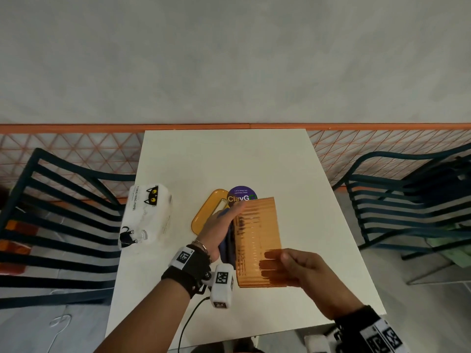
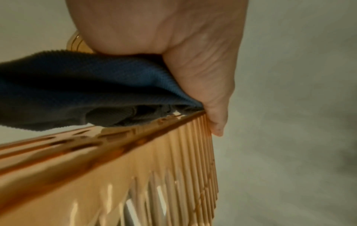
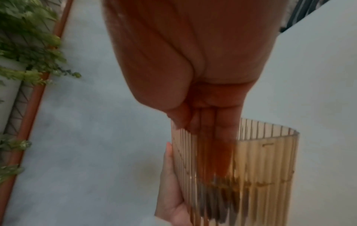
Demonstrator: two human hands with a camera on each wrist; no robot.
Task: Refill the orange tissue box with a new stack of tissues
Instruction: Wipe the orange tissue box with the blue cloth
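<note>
The orange ribbed tissue box (image 1: 257,225) is held tilted over the white table (image 1: 229,154), without its lid. My right hand (image 1: 280,261) pinches its near wall, with the fingers inside showing through the plastic and the thumb outside. My left hand (image 1: 224,220) grips a dark blue cloth (image 1: 227,244) against the box's left rim. In the left wrist view the cloth (image 2: 77,85) bunches at the rim of the box (image 2: 115,168). The flat orange lid (image 1: 207,212) lies on the table to the left. A wrapped tissue pack (image 1: 146,215) with black cat prints lies at the table's left edge.
A round purple sticker (image 1: 242,194) sits on the table behind the box. Dark slatted chairs stand to the left (image 1: 63,212) and to the right (image 1: 407,200). An orange mesh railing (image 1: 76,149) runs behind the table. Green plants (image 3: 29,45) grow along it.
</note>
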